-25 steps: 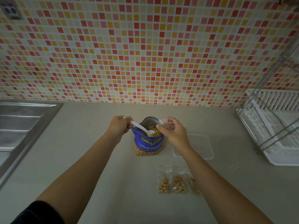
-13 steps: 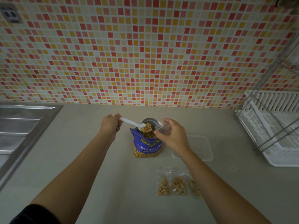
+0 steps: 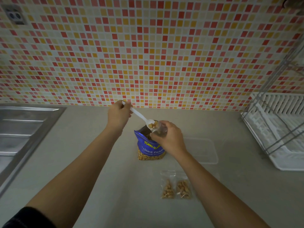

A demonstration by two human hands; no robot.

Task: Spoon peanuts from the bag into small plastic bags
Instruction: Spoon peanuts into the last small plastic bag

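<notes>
1. Head view: left hand (image 3: 118, 114) is gripping a white plastic spoon (image 3: 141, 117), tipping peanuts into a small clear plastic bag (image 3: 159, 129).
2. Right hand (image 3: 169, 138) is pinching that bag above the blue peanut bag (image 3: 150, 148) standing on the grey desk (image 3: 98, 162).
3. Two filled small bags (image 3: 176, 188) are lying nearer the camera.

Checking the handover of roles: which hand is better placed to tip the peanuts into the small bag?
Left. The left hand holds the white plastic spoon, loaded, at the mouth of the small clear plastic bag that the right hand holds.
</notes>
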